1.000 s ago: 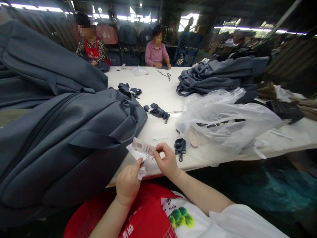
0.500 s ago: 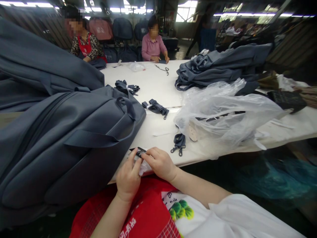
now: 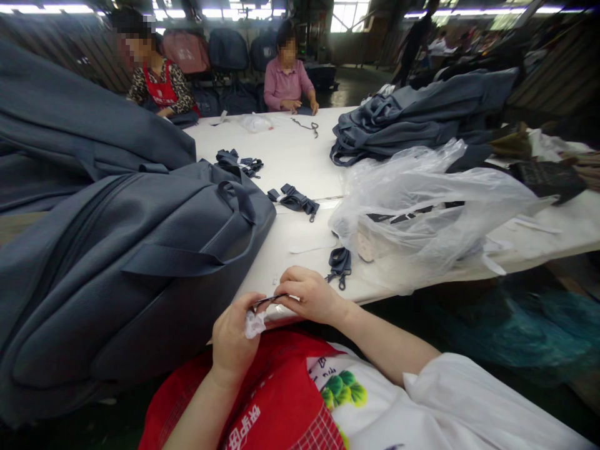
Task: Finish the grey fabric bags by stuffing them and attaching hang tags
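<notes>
At the table's near edge, a small black tag (image 3: 270,300) is pinched between my two hands and seen almost edge-on. My left hand (image 3: 234,334) is closed on its left end, with a crumpled bit of clear plastic (image 3: 255,325) against the palm side. The fingers of my right hand (image 3: 312,297) are closed on its other end. Just beyond my right hand lies a folded dark blue strap with metal hooks (image 3: 339,265). A large dark blue bag (image 3: 154,262) stands left of my hands, its webbing handle facing me.
Clear plastic bags (image 3: 435,225) with dark items inside cover the right of the white table (image 3: 309,150). More rolled straps (image 3: 295,200) lie mid-table. Stacked blue bags (image 3: 422,119) sit at the back right. Two people (image 3: 288,81) work at the far side.
The tag has tipped from showing its printed face to nearly edge-on. My left hand has turned and drawn slightly lower, exposing the crumpled plastic. My right hand has risen a little.
</notes>
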